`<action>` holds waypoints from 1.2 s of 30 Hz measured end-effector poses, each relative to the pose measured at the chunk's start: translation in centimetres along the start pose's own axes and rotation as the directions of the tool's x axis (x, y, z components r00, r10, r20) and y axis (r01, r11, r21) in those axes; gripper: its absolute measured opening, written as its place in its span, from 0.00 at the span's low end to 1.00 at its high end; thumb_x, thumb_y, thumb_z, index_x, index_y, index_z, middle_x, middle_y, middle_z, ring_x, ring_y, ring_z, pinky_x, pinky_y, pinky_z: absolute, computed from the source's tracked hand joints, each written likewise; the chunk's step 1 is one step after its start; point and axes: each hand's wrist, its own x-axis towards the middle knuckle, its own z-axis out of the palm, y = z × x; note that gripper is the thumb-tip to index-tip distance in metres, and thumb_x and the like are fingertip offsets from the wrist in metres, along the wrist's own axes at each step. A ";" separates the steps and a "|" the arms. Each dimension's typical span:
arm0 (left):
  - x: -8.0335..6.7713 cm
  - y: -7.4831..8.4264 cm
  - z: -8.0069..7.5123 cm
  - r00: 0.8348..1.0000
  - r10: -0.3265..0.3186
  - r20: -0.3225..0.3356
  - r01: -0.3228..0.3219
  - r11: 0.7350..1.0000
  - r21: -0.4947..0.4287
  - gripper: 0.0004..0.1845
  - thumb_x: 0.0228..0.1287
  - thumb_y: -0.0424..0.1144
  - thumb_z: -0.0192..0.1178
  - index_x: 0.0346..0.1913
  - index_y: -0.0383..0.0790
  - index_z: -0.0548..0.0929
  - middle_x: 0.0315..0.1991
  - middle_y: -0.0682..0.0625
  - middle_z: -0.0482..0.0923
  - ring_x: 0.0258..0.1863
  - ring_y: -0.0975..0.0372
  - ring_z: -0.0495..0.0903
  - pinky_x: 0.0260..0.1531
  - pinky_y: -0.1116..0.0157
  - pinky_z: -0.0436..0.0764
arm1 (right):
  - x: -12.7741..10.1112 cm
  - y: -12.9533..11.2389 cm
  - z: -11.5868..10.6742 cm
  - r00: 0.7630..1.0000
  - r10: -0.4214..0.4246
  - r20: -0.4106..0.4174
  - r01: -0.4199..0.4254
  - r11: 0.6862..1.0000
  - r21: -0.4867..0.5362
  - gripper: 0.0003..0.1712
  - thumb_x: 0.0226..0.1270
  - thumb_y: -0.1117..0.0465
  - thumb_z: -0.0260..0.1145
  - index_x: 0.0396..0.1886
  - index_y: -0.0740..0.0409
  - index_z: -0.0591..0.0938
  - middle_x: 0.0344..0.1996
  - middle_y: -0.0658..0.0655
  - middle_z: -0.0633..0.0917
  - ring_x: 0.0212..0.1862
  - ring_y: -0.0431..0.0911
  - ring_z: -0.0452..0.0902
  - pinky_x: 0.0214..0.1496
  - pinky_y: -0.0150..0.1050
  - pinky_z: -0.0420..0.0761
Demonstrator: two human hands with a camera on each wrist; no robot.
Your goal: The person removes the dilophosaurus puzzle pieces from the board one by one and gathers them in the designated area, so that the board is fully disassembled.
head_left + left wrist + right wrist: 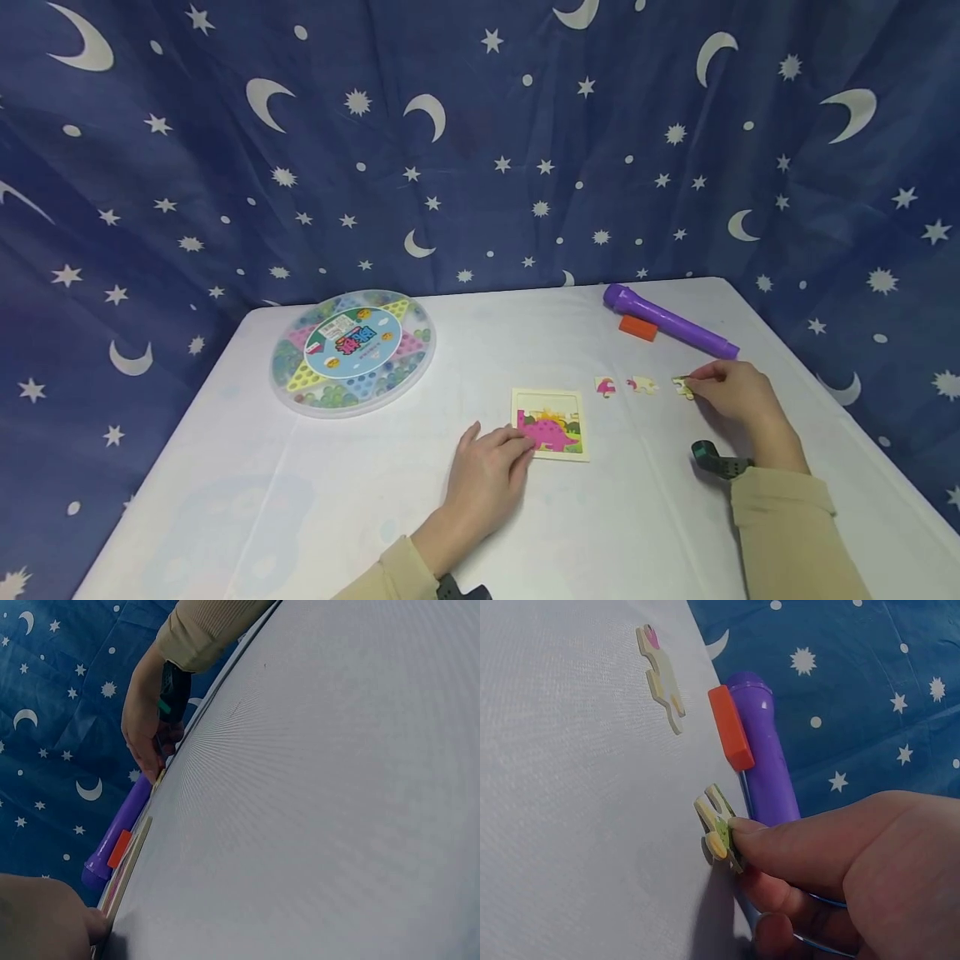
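Note:
My right hand (738, 396) pinches a jigsaw puzzle piece (721, 829) with green and yellow print between thumb and fingers, at the right of the table. To its left lie two more pieces, a pale one with a bit of pink (642, 385) and a pink one (604, 386). My left hand (487, 473) rests its fingers on the lower left edge of a small framed puzzle board (551, 457) showing a pink dinosaur. Gaps show along the board's upper part. In the left wrist view the board (133, 862) appears edge-on, lying on the table.
A purple flashlight-shaped tube (671, 321) lies at the back right, with an orange block (637, 327) against it. A round, clear-lidded Chinese checkers set (352, 354) sits at the back left. Behind the white table (360, 492) hangs a blue curtain (465, 108) with moons and stars.

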 end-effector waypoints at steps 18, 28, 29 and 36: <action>0.3 -0.1 0.4 0.999 0.033 -0.011 -0.033 0.999 -0.035 0.09 0.55 0.41 0.66 0.40 0.46 0.86 0.42 0.52 0.83 0.45 0.64 0.79 0.52 0.45 0.68 | -0.1 -4.0 1.1 0.996 -0.081 -0.030 0.082 0.995 0.050 0.17 0.60 0.53 0.66 0.42 0.60 0.79 0.31 0.58 0.80 0.30 0.50 0.73 0.28 0.38 0.76; 0.4 -0.1 0.3 0.999 0.044 0.000 -0.044 0.999 -0.022 0.09 0.56 0.42 0.65 0.41 0.47 0.86 0.43 0.53 0.82 0.45 0.64 0.79 0.53 0.45 0.67 | -1.0 -9.5 3.5 0.975 -0.215 0.057 0.213 0.976 0.038 0.13 0.59 0.53 0.67 0.41 0.53 0.80 0.32 0.54 0.79 0.27 0.48 0.73 0.26 0.37 0.76; 0.4 -0.1 0.3 0.999 0.045 -0.002 -0.045 0.999 -0.025 0.09 0.56 0.42 0.65 0.40 0.47 0.86 0.43 0.53 0.82 0.45 0.64 0.79 0.53 0.45 0.67 | -1.2 -10.0 3.8 0.970 -0.233 0.071 0.230 0.972 0.043 0.13 0.58 0.53 0.67 0.41 0.53 0.81 0.32 0.53 0.79 0.27 0.47 0.73 0.26 0.37 0.76; 0.2 -0.3 0.3 0.999 0.048 0.020 -0.048 0.999 -0.022 0.09 0.57 0.41 0.65 0.41 0.47 0.86 0.43 0.54 0.82 0.45 0.65 0.79 0.53 0.44 0.66 | -2.0 -11.9 6.0 0.925 -0.370 0.082 0.365 0.928 0.068 0.09 0.57 0.53 0.69 0.36 0.50 0.82 0.28 0.47 0.80 0.28 0.45 0.72 0.28 0.38 0.74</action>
